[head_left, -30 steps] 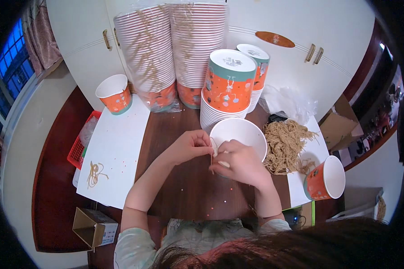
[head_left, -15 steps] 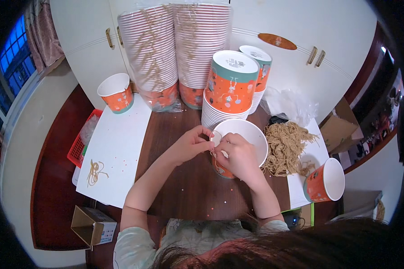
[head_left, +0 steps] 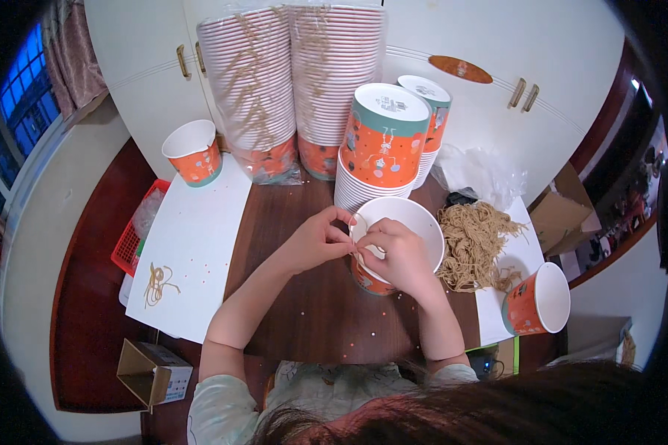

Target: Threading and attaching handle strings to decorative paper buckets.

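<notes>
Head view: over the last second both hands have drawn closer over the rim of the orange-and-white paper bowl [head_left: 398, 237] standing on the brown wooden worktop [head_left: 304, 311]. The left hand [head_left: 318, 241] and right hand [head_left: 397, 256] now pinch something small at the rim; fingers hide it. Beside the bowl lies a heap of tan string [head_left: 476, 245].

Even, bright indoor light falls from above, so the white cabinet [head_left: 497, 44] and white sheet [head_left: 193, 245] look almost washed out. Shadows are soft and short under the hands and cups. A window [head_left: 11, 126] at far left glows blue. Strong fisheye bending curves the edges, with a black vignette around the rim. The hair [head_left: 453, 415] at the bottom is blurred; the centre is sharp
</notes>
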Available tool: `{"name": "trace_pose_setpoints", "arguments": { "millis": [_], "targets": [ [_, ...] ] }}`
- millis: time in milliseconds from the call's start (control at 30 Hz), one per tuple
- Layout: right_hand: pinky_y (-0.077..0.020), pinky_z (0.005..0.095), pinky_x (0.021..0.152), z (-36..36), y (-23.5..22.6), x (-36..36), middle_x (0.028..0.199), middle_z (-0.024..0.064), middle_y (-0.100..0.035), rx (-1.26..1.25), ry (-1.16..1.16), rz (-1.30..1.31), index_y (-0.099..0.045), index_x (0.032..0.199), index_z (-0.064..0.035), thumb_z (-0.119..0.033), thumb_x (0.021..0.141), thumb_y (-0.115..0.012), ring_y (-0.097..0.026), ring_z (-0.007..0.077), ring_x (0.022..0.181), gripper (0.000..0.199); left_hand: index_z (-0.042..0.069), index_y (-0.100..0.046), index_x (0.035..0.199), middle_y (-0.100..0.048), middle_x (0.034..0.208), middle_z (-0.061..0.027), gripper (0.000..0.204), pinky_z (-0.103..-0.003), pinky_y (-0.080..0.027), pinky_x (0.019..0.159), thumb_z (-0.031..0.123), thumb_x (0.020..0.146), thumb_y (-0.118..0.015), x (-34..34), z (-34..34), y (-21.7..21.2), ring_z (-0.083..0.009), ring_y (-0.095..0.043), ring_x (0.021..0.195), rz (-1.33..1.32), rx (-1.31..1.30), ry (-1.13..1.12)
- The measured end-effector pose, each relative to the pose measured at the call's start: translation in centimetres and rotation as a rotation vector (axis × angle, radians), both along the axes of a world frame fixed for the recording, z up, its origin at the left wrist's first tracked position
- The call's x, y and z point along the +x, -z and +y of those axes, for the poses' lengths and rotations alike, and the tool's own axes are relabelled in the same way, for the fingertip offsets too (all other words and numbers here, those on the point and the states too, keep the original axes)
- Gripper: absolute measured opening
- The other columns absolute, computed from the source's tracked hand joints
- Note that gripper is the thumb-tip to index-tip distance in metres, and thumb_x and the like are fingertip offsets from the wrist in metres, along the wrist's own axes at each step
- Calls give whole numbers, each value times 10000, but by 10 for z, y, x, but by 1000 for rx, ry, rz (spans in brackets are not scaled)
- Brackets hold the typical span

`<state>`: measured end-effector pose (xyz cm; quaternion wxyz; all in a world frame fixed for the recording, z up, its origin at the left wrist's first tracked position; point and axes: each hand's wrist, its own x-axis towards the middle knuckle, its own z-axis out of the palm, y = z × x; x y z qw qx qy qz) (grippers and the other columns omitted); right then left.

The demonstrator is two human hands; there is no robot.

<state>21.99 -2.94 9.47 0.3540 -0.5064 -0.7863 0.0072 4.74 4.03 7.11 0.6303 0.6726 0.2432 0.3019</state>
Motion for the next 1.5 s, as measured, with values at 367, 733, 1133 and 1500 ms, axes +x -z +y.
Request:
{"name": "trace_pose_setpoints", "arguments": {
  "millis": [367,733,1133,1500],
  "targets": [
    [-476,331,615,2,1,2,789,8,-587,-17,-9,-6,-647,749,-124,-179,689,-656,-578,199,773,82,35,-422,1034,-624,804,-52,331,-185,-429,652,29,759,-605,1,-1,1,-73,-577,751,-10,-16,-22],
    [-468,337,616,6,3,5,781,25,-582,0,1,3,-634,711,-90,-152,683,-652,-566,209,758,70,43,-517,913,-579,737,-20,224,-215,-426,598,77,724,-631,-7,-3,-3,-80,-559,691,163,295,-245],
    [-455,335,668,4,1,7,768,60,-592,-90,46,53,-640,709,-82,-132,662,-664,-575,237,769,74,77,-600,740,-577,676,-66,132,-330,-459,563,186,688,-653,-1,-16,2,-223,-582,626,486,720,-228],
    [-463,347,665,3,-3,9,792,56,-590,-160,-23,86,-640,742,-94,-128,690,-614,-575,243,784,68,4,-621,857,-629,754,-50,101,-212,-468,602,23,762,-592,5,-19,2,-73,-581,666,201,495,-269]
  ]
}}
